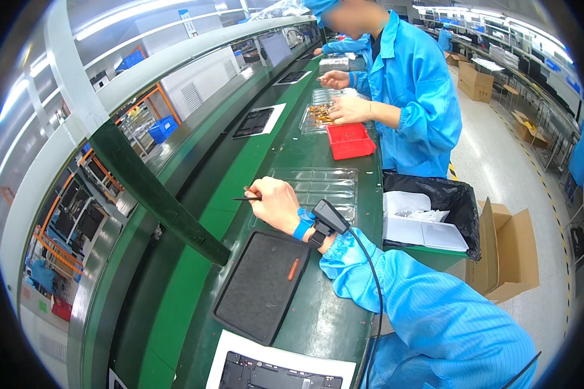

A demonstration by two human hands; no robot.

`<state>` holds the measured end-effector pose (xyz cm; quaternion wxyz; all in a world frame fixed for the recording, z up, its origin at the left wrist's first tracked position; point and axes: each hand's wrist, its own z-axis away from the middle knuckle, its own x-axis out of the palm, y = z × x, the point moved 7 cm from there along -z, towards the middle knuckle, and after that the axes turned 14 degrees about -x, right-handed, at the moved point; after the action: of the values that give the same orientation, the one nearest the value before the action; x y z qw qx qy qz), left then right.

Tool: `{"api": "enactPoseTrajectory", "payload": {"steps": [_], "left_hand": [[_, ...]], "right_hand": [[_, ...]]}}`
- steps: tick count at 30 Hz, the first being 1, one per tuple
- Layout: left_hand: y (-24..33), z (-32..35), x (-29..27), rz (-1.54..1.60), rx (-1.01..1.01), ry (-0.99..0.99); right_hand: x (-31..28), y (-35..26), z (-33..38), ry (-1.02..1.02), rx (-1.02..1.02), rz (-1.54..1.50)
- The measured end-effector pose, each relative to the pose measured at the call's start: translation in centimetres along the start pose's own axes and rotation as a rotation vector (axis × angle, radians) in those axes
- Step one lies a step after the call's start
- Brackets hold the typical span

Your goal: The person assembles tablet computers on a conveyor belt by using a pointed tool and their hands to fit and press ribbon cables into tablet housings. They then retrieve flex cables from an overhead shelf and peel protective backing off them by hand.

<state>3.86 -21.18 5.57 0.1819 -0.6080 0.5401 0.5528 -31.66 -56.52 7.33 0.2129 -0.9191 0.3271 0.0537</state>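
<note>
Black mat (pixel 261 285) | right hand (pixel 276 204) pinches thin tool (pixel 246 198) (left hand unseen) | clear tray (pixel 324 185)

I see a long green workbench (pixel 253 162) running away from the camera, with a raised green ledge (pixel 194 139) along its left side. A grey overhead rail (pixel 194 48) follows the bench, braced by 1 dark green diagonal strut (pixel 156 194). Left of the bench, I note orange shelf frames (pixel 78 194) and blue bins (pixel 161 128). The floor (pixel 499 162) on the right is pale and glossy, marked with a yellow-and-black striped line (pixel 538 175). Brown cardboard boxes (pixel 509 249) stand on it, more (pixel 475 81) farther back. A black-lined waste bin (pixel 435 194) sits beside the bench. Strip lights (pixel 474 13) run along the ceiling above a second line at far right.
</note>
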Motion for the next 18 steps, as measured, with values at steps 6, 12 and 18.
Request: {"api": "enactPoseTrajectory", "payload": {"steps": [6, 12, 18], "left_hand": [[0.1, -0.2, -0.4, 0.033, 0.01, 0.019], [-6.0, 0.0, 1.9, -0.01, 0.011, 0.086], [-3.2, -0.1, 3.5, 0.172, 0.17, 0.052]], "right_hand": [[0.7, -0.4, -0.2, 0.033, -0.033, 0.003], [0.6, -3.7, -0.9, -0.026, -0.023, -0.1], [0.5, 9.6, 0.1, -0.171, 0.006, 0.046]]}}
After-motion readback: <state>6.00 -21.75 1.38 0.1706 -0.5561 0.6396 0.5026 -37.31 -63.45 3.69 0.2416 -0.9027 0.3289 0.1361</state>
